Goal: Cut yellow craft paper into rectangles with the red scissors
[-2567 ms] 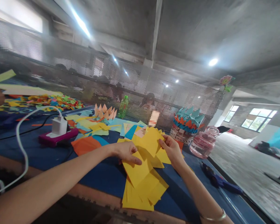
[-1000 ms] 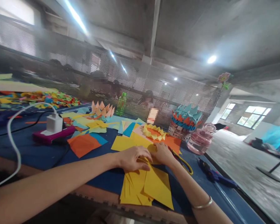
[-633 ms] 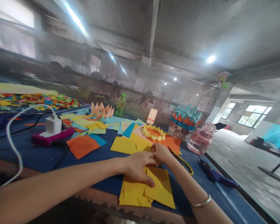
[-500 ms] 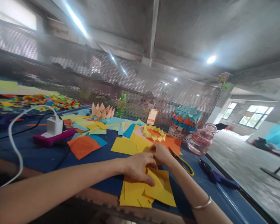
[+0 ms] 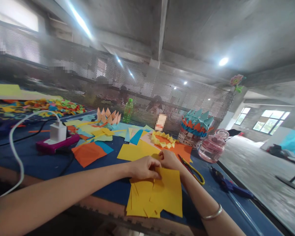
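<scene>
With thumb and fingers pinched, my left hand (image 5: 145, 167) holds the upper edge of a yellow paper sheet (image 5: 169, 191). The sheet lies over a loose stack of yellow paper pieces (image 5: 139, 201) at the table's front edge. Just beyond and to the right, my right hand (image 5: 169, 159) has its fingers curled in, close to my left fingertips and over a larger yellow sheet (image 5: 131, 152). What its fingertips hold, if anything, is hidden. Yellow-handled scissors (image 5: 198, 177) lie beside my right forearm.
A ring of folded yellow paper (image 5: 163, 140) rests on an orange sheet (image 5: 185, 151). To the right stand a decorated paper basket (image 5: 195, 131), a pink bottle (image 5: 212, 147) and a blue glue gun (image 5: 229, 185). At left are a purple power strip (image 5: 45, 146) and paper scraps (image 5: 51, 106).
My left hand has drawn in from lying spread over the yellow stack to a pinch at the top sheet's upper edge. That sheet has turned straighter. My right hand has barely moved.
</scene>
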The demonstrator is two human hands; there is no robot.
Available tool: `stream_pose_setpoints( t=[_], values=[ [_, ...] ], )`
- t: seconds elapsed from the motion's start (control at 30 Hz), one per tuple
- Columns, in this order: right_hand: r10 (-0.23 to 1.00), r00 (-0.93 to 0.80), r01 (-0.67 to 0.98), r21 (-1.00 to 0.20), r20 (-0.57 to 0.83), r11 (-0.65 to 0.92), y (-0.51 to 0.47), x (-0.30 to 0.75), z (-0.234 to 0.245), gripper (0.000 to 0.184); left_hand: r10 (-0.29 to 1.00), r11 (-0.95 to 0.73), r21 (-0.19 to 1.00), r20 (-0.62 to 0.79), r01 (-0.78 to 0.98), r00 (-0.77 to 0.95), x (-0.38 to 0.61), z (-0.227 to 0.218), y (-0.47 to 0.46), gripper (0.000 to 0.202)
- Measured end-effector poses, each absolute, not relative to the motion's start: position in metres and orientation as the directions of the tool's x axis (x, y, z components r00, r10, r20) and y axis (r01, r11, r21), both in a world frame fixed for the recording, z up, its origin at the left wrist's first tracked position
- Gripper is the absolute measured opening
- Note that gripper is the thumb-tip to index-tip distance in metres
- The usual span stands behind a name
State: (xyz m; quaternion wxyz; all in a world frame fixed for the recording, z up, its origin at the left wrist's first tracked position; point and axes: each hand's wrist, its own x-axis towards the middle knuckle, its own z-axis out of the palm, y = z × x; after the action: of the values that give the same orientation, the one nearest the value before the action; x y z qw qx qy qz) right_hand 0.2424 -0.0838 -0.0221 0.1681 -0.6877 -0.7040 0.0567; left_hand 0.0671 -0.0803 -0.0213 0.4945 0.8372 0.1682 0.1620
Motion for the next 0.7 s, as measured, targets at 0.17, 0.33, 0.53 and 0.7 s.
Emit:
stream_pose_setpoints(
  t=[0.17,0.33,0.53,0.7],
  values=[
    [0.977,-0.087,0.921,-0.359,0.194,0.153,-0.071,0.257,-0.033,0.061,0.442,-0.132,0.991,0.036,0.026,0.896,0.065,-0.024,-0.073,0.030],
    [0.981,-0.106,0.845,-0.505,0.163,0.175,-0.060,0.265,-0.040,0.056,0.394,-0.178,0.983,0.036,0.038,0.918,0.063,-0.025,-0.073,0.026],
    [0.975,-0.167,0.817,-0.533,0.143,0.218,-0.061,0.264,-0.040,0.026,0.413,-0.216,0.974,0.031,0.065,0.910,0.062,-0.024,-0.073,0.025],
    [0.948,-0.189,0.849,-0.442,0.256,0.288,-0.058,0.270,-0.041,0.058,0.407,-0.219,0.973,0.028,0.068,0.913,0.061,-0.020,-0.075,0.027]
  ],
)
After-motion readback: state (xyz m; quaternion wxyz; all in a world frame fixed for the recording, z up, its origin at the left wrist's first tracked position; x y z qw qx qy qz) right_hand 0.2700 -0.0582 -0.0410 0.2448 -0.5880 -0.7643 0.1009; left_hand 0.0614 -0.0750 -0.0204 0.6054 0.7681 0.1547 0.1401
